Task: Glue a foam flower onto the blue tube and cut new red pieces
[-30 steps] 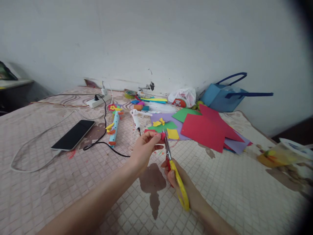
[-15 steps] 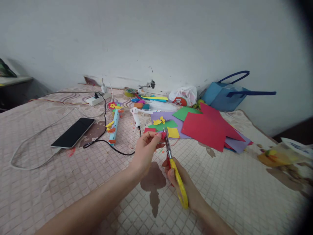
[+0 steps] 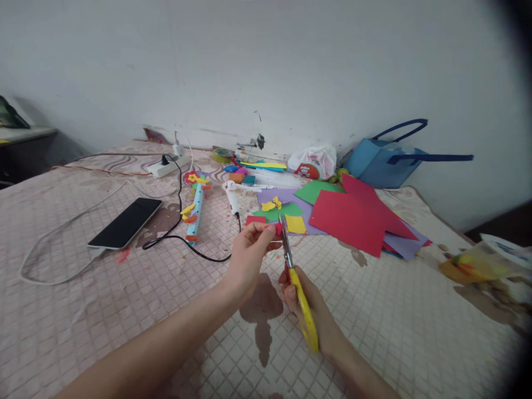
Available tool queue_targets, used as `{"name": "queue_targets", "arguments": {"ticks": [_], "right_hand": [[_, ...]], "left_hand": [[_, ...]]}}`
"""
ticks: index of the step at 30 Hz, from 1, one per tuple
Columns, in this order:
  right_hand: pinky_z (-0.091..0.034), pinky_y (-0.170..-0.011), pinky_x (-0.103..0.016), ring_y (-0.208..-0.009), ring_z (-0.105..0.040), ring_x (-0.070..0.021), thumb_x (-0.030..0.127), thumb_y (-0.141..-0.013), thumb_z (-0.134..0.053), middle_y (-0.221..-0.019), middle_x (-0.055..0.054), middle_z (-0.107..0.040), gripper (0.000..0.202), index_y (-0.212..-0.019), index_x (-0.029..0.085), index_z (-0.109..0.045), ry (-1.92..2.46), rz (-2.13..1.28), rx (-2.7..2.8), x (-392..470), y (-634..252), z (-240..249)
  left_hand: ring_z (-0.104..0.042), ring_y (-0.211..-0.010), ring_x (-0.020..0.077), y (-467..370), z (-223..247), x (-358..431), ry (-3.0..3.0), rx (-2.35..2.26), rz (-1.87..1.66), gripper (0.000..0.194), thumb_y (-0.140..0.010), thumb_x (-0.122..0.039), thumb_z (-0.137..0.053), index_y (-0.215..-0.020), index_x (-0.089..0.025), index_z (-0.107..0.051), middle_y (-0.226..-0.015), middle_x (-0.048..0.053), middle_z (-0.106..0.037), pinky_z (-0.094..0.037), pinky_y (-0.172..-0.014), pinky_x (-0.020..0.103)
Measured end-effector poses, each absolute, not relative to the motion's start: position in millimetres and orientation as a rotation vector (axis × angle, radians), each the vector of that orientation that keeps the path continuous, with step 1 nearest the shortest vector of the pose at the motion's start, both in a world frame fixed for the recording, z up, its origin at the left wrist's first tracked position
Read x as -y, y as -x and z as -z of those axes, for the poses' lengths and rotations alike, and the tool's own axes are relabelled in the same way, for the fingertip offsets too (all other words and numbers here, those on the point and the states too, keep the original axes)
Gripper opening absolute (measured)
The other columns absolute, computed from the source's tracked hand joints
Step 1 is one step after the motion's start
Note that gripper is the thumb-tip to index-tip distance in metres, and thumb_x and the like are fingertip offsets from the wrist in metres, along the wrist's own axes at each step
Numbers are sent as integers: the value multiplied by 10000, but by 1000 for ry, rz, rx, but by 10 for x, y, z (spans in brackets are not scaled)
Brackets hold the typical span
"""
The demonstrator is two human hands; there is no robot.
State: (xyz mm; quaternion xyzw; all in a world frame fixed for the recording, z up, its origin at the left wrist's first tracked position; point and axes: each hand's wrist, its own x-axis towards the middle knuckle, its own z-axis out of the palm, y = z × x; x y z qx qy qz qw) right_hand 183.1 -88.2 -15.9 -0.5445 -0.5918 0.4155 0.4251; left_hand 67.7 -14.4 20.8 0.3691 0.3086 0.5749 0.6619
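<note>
Between the thumb and fingers of my left hand (image 3: 251,252) is a small red paper piece (image 3: 278,228). My right hand (image 3: 305,296) grips yellow-handled scissors (image 3: 304,310), whose blades point away from me and touch the right side of the red piece. Something red also shows by the fingers of my right hand, too small to make out. Just beyond the blades lie a yellow paper square (image 3: 295,224), green paper (image 3: 291,210) with yellow cut-outs (image 3: 272,204) on it, and another red paper piece (image 3: 255,220).
A white glue gun (image 3: 232,200), a decorated blue strip (image 3: 195,213), a phone (image 3: 126,223) and a power strip (image 3: 166,166) lie left. Large red sheets (image 3: 347,221), a blue bag (image 3: 380,162) and a plastic bag (image 3: 477,266) are right.
The scissor blades look slightly closer together, and the handles have drawn in a little. My left hand keeps its hold on the red piece. The whole view has shifted very slightly.
</note>
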Motion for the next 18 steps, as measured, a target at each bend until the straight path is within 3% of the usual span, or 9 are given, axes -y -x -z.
{"name": "queue_targets", "arguments": {"ticks": [12,18], "right_hand": [[-307,-457,-220,-550,-368,-95,670,-755,-449,-665,25,-422,468,-712,207,-394,1352,-1062,1402,865,-1789,77],[-338,-501,-232,-572,-388,-104,590,-823,-416,-670,22,-440,395,-780,198,-430,1350,-1031,1483,885,-1827,82]], "left_hand": [[-572,-753,121,-672,-217,158,-815,-690,-1294,160,-784,-297,-610,-752,-143,-581,-810,33,-600,-479,-764,304],[-571,-738,113,-677,-212,161,-800,-680,-1316,154,-769,-296,-624,-745,-148,-589,-784,20,-604,-479,-760,296]]}}
